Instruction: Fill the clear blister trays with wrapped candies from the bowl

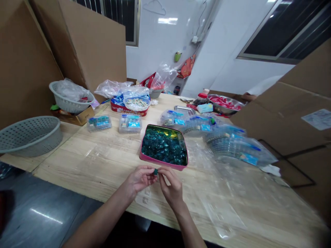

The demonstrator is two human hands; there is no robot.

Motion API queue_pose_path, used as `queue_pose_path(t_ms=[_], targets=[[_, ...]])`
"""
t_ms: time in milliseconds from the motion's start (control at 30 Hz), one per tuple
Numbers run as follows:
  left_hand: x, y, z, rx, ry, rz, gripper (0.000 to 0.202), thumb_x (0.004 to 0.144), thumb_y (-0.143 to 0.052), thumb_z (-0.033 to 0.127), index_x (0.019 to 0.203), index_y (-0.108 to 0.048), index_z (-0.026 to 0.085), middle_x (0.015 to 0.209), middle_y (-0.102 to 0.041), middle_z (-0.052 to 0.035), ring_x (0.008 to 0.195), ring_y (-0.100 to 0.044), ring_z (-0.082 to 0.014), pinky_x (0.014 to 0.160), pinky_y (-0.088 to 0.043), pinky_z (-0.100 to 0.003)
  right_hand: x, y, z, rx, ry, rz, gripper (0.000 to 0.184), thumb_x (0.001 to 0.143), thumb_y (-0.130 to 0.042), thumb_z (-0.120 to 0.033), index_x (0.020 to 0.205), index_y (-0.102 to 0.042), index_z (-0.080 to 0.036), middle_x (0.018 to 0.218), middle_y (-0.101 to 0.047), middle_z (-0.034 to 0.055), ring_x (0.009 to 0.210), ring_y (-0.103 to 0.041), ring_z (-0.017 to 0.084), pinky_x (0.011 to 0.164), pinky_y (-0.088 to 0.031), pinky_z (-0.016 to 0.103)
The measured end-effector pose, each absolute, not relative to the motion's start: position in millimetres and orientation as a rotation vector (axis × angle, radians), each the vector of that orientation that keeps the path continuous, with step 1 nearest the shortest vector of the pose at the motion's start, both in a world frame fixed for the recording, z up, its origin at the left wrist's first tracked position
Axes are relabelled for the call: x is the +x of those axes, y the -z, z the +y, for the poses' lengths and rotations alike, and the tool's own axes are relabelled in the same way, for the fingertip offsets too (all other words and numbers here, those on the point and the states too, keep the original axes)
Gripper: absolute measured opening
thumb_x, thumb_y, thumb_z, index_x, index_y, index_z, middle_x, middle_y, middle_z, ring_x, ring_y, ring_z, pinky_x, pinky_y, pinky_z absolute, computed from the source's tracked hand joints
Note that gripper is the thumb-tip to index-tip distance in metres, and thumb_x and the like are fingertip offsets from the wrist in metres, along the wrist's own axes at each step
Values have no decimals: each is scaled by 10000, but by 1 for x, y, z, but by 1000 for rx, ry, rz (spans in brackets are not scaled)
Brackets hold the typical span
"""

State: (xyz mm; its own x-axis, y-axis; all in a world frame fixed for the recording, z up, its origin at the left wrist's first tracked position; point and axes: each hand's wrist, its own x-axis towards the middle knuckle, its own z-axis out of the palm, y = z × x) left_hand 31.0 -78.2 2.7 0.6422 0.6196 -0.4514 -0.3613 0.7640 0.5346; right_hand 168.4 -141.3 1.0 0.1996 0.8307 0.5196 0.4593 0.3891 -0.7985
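Just in front of the pink tin, my left hand (141, 177) pinches a small dark green piece (155, 171) between thumb and fingers. My right hand (170, 186) meets it from the other side, its fingertips closed at the same piece. What the piece is, I cannot make out. The pink tin (163, 162) holds many small, shiny dark teal pieces. Under and beside my hands lies clear plastic sheeting (147, 205) on the wooden table (108, 179).
Clear packs with blue labels stand behind the tin, including one pack (130, 123), and more pile up at right (240, 148). Grey baskets (31, 136) sit at left. Behind are a red tin (129, 112) and a metal bowl (224, 110) of pink pieces, near another person's hand (249, 97).
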Motion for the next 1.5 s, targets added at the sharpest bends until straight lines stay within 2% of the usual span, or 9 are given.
queue_pose_path(t_ms=[133, 233, 367, 467, 667, 900, 1167, 1300, 1500], targets=[[29, -8, -85, 720, -778, 678, 221, 552, -801, 182, 697, -652, 108, 638, -646, -17, 559, -577, -101, 582, -431, -226, 170, 4, -142, -1257, -880, -1120, 163, 806, -635, -332, 892, -664, -197, 823, -687, 55, 748, -650, 199, 697, -530, 323], [26, -10, -87, 901, -834, 738, 198, 547, -783, 153, 696, -661, 111, 635, -637, -9, 573, -549, -95, 591, -424, -223, 174, 5, -142, -1220, -1114, -1028, 212, 762, -693, -382, 806, -660, -177, 745, -669, 36, 677, -628, 175, 645, -513, 289], [23, -11, -88, 976, -853, 742, 211, 534, -774, 114, 718, -672, 121, 704, -660, -17, 662, -578, -116, 664, -436, -234, 173, 3, -144, -1213, -1122, -1070, 201, 675, -772, -335, 742, -653, -188, 704, -644, 9, 634, -589, 145, 598, -481, 250], [21, -11, -88, 934, -820, 688, 243, 517, -780, 105, 740, -685, 124, 730, -672, -25, 686, -585, -126, 676, -432, -240, 168, 4, -145, -1162, -1100, -1009, 187, 666, -773, -317, 751, -650, -205, 766, -663, 18, 698, -614, 162, 648, -496, 270], [19, -12, -91, 830, -736, 620, 191, 509, -796, 139, 670, -696, 113, 630, -633, -9, 560, -511, -84, 576, -375, -217, 161, 8, -145, -1046, -1078, -808, 203, 619, -793, -271, 741, -644, -210, 803, -655, 15, 742, -616, 167, 692, -492, 284], [21, -9, -89, 811, -800, 578, 171, 515, -789, 143, 641, -677, 113, 668, -642, -19, 626, -564, -112, 645, -418, -240, 156, 8, -147, -1050, -1235, -725, 189, 603, -788, -283, 676, -637, -197, 673, -619, -6, 575, -538, 127, 589, -458, 261], [22, -9, -91, 717, -840, 640, 185, 476, -787, 107, 592, -643, 114, 671, -659, -21, 637, -572, -104, 644, -406, -226, 154, 16, -144, -1023, -1207, -639, 183, 574, -792, -219, 684, -646, -209, 743, -645, -1, 670, -590, 147, 646, -483, 267], [25, -7, -90, 658, -822, 610, 207, 490, -791, 115, 594, -613, 119, 651, -644, -7, 582, -537, -77, 572, -355, -203, 154, 16, -142, -986, -1187, -640, 192, 577, -792, -199, 707, -653, -218, 794, -654, -5, 753, -616, 154, 722, -492, 280], [25, -5, -84, 673, -667, 642, 286, 488, -825, 185, 663, -611, 114, 583, -603, 13, 462, -488, -63, 497, -316, -214, 161, 13, -141, -941, -1260, -687, 150, 630, -756, -219, 726, -641, -215, 782, -643, -1, 732, -609, 155, 711, -502, 295]])
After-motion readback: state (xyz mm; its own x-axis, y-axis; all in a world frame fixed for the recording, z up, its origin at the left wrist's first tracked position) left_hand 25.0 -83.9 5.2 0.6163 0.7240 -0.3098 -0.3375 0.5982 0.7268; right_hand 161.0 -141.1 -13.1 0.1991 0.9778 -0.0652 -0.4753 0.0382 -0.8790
